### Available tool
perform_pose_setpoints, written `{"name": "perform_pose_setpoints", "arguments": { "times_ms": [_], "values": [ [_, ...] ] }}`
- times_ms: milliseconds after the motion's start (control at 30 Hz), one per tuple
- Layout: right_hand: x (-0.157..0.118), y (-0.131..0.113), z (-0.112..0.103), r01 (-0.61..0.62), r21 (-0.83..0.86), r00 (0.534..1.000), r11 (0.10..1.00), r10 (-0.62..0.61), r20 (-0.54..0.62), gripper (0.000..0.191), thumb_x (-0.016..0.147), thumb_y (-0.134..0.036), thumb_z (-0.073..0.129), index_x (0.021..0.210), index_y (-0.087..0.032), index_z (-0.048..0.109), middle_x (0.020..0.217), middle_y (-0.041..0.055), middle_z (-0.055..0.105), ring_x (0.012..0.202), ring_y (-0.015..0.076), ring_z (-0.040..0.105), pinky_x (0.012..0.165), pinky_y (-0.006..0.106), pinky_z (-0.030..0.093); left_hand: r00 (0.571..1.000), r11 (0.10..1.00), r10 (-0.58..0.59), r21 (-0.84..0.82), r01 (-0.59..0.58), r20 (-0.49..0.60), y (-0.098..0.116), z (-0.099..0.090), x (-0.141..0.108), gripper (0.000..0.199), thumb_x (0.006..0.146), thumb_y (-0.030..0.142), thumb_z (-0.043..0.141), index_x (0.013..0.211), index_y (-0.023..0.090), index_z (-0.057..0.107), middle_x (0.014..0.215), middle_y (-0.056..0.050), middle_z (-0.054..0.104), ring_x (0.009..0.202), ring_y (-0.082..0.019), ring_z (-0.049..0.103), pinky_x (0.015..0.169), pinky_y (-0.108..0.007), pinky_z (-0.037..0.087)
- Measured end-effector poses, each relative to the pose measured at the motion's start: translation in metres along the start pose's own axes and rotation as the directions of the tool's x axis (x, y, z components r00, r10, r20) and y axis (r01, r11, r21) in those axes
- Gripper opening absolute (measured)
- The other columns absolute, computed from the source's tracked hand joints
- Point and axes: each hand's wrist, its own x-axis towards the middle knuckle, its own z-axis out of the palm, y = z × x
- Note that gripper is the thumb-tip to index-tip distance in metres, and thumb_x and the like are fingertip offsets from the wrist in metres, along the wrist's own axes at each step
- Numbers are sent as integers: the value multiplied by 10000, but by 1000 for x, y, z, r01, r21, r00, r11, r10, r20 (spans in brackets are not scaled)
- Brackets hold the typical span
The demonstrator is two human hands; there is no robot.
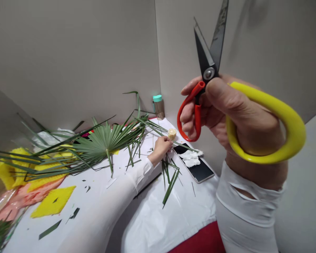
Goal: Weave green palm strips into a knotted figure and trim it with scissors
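Note:
Raised close to the camera, my right hand [226, 105] grips a pair of scissors [209, 73] with one red and one yellow handle. The blades point up and stand apart; the yellow loop goes round the base of my thumb. My left hand [162, 147] is on the table, fingers pinched together beside a small round cream-coloured roll [172, 134]. What the fingertips hold, if anything, is hidden. A narrow green leaf strip [185, 146] runs from near those fingers over a phone [204, 173].
A fan-shaped palm leaf [105, 142] spreads over the table's left side. Yellow foam-like sheets [54, 202] and cut leaf pieces [171, 186] lie about. Crumpled white tissue [191, 158] rests on the phone. A bottle with a teal lid [158, 107] stands in the corner by the walls.

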Motion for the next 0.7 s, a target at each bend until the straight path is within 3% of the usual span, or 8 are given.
{"name": "perform_pose_setpoints", "arguments": {
  "times_ms": [167, 300, 433, 600, 700],
  "values": [
    [3, 2, -2, -2, 4, 1000, 1000, 2, -10, 296, 891, -487, 676, 950, -198, 654, 702, 22, 667, 586, 197, 650, 495, 317, 525, 985, 952, 104, 274, -139, 139, 6, -18, 6, 367, 950, 349, 639, 1268, 170, 603, 1273, -107, 634, 1066, -252, 658, 884, -464, 577],
    [4, 2, 1, -18, -15, 1000, 1000, 18, 4, 249, 901, -472, 682, 901, -225, 651, 713, 27, 658, 606, 213, 658, 515, 344, 530, 940, 854, 247, 406, -325, 234, 13, -21, -4, 331, 957, 347, 626, 1245, 184, 620, 1285, -105, 632, 1081, -249, 650, 910, -464, 566],
    [6, 4, 3, -15, -53, 1000, 999, 14, -18, 205, 922, -437, 661, 897, -233, 656, 717, 31, 649, 615, 215, 653, 534, 350, 525, 834, 724, 373, 435, -535, 406, 16, -9, -24, 256, 949, 350, 636, 1141, 182, 664, 1239, -96, 657, 1094, -243, 638, 953, -482, 535],
    [12, 11, 4, -58, -31, 998, 998, 59, 13, 240, 889, -464, 700, 873, -230, 652, 712, 22, 640, 589, 189, 630, 486, 315, 521, 697, 603, 483, 376, -703, 530, 9, 11, -38, 315, 790, 323, 810, 1068, 213, 714, 1092, -85, 687, 1088, -263, 615, 1024, -482, 471],
    [15, 17, 8, -87, -12, 996, 996, 88, 28, 251, 881, -470, 703, 828, -235, 631, 715, 20, 640, 601, 187, 638, 482, 301, 509, 661, 583, 489, 350, -733, 570, 1, 17, -34, 208, 912, 341, 682, 1066, 201, 693, 1133, -81, 686, 1047, -230, 638, 960, -461, 519]
  ]
}}
